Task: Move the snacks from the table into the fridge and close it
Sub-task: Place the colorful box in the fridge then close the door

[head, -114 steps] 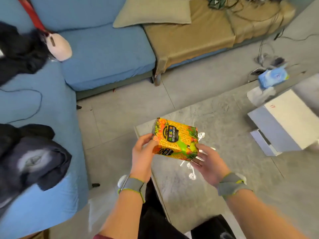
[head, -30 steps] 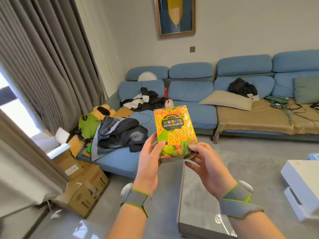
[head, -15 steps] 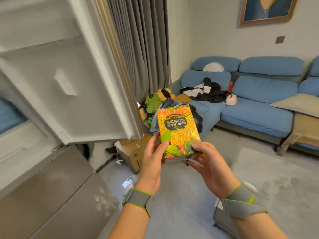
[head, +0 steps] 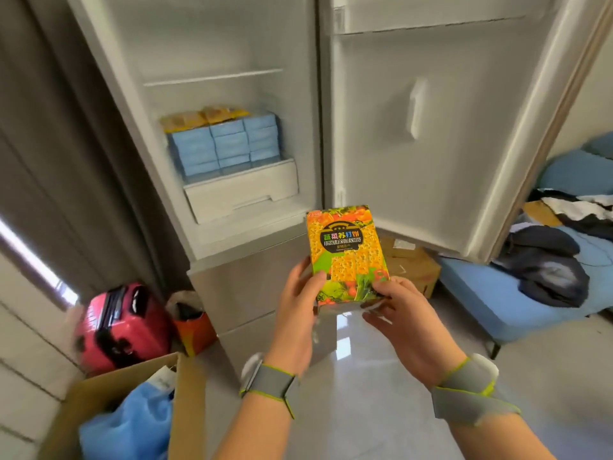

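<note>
Left hand (head: 297, 315) and right hand (head: 403, 315) raised, gripping upright biscuit box (head: 348, 255), open fridge (head: 232, 134) ahead

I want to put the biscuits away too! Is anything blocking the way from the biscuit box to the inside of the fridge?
Nothing visible blocks it. The fridge door is swung open, and both hands hold the biscuit box right in front of the compartment. The blue packs fill the lower shelf, but the glass shelf above them looks free.
</note>
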A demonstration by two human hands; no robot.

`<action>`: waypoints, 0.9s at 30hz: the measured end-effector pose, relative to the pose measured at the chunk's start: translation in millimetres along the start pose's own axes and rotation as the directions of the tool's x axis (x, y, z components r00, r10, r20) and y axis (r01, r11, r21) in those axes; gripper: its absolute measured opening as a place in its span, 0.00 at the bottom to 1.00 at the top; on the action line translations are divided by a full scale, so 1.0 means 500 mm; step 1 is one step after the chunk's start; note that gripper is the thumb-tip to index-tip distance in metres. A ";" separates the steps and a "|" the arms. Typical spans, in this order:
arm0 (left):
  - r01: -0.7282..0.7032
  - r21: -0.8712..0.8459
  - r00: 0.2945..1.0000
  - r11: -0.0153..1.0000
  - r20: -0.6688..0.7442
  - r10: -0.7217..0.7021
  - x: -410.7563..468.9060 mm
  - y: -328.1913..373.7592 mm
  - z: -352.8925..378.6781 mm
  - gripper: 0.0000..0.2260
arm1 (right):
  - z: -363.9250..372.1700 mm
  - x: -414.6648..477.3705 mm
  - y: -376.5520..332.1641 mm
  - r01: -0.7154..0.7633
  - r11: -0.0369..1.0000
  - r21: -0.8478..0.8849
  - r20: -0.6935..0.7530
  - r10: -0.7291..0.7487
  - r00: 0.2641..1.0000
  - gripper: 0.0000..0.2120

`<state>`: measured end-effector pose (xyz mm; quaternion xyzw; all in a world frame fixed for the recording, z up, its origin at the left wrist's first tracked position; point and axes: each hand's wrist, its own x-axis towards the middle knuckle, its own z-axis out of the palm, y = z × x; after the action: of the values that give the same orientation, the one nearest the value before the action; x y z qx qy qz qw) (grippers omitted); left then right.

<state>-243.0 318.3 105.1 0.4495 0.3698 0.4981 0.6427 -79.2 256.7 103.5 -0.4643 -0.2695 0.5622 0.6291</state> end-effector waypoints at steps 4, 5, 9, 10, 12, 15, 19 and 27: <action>-0.041 -0.045 0.998 0.998 -0.059 0.038 0.032 0.040 -0.123 0.17 | 0.120 0.058 0.037 -0.047 0.997 -0.065 0.058 0.051 0.997 0.14; -0.049 -0.054 0.996 0.997 -0.071 0.045 0.041 0.041 -0.142 0.17 | 0.138 0.070 0.040 -0.050 0.996 -0.074 0.070 0.055 0.996 0.15; -0.063 -0.080 0.993 0.995 -0.109 0.054 0.091 0.042 -0.200 0.17 | 0.186 0.144 0.059 -0.069 0.991 -0.111 0.098 0.080 0.992 0.12; -0.064 -0.082 0.991 0.995 -0.121 0.054 0.107 0.038 -0.211 0.18 | 0.192 0.166 0.065 -0.074 0.990 -0.118 0.102 0.087 0.991 0.12; -0.067 -0.076 0.987 0.995 -0.148 0.055 0.138 0.036 -0.226 0.19 | 0.203 0.209 0.071 -0.092 0.988 -0.123 0.112 0.106 0.988 0.11; -0.064 -0.060 0.982 0.996 -0.179 0.053 0.196 0.034 -0.245 0.20 | 0.216 0.285 0.078 -0.109 0.988 -0.111 0.159 0.126 0.979 0.13; -0.080 0.000 0.972 0.997 -0.222 0.078 0.299 0.043 -0.247 0.20 | 0.229 0.400 0.067 -0.134 0.987 -0.087 0.226 0.151 0.962 0.15; -0.182 0.082 0.955 0.980 -0.224 0.196 0.527 0.138 -0.154 0.17 | 0.243 0.636 -0.081 -0.083 0.997 -0.009 0.342 0.081 0.936 0.21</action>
<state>-274.6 597.4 138.6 0.4411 0.4120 0.5949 0.5309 -94.7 597.8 132.5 -0.3688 -0.3534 0.6607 0.5501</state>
